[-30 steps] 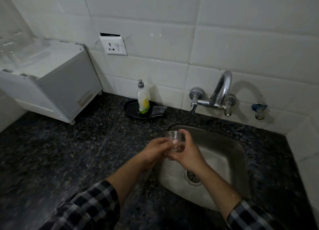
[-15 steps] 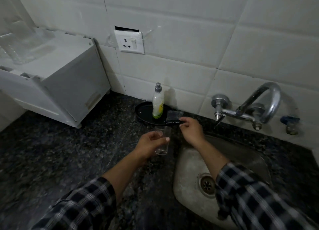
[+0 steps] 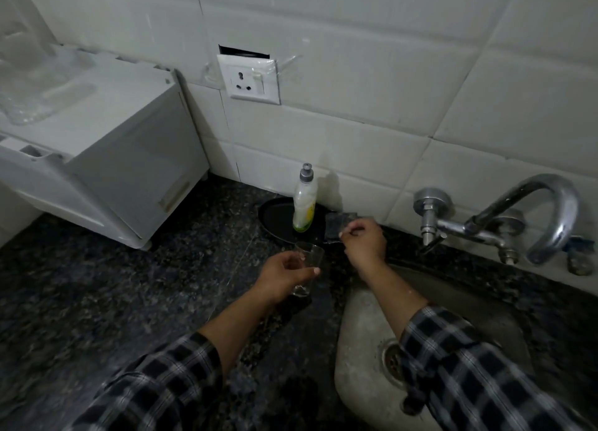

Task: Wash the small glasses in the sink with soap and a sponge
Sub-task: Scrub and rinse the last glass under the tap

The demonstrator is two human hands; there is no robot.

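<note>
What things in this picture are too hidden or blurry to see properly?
Head view:
- Sponge: half under the right hand; its grip is unclear.
- Drain: part covered by the right sleeve.
- Bottle label: too small to read.
- Sink: right side behind that sleeve, bottom cut by the frame edge.

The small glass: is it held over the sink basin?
No, the left hand holds the small glass above the dark counter, to the left of the sink.
</note>
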